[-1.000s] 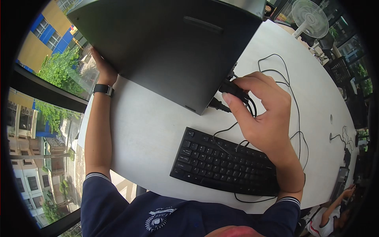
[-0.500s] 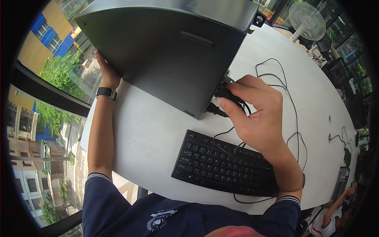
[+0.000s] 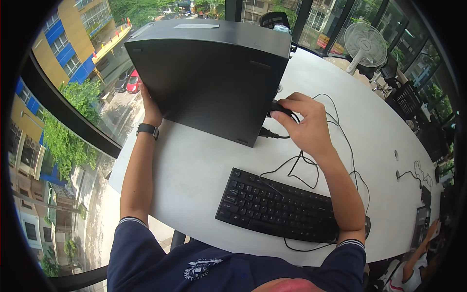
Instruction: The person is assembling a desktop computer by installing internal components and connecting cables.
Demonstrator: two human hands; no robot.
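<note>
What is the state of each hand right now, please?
Left hand: open, against the black, box-shaped computer case.
Right hand: closed, holding a black, chunky cable connector.

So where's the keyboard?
In the head view, the keyboard lies right of centre on the white table, between the black computer case and the dark shirt.

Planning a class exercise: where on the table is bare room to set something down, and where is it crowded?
Bare: the white table between the left forearm and keyboard, in front of the black computer case; also between the long cable and far-right cord tangle. Crowded: the case's right edge, where the right hand pinches a black plug.
</note>
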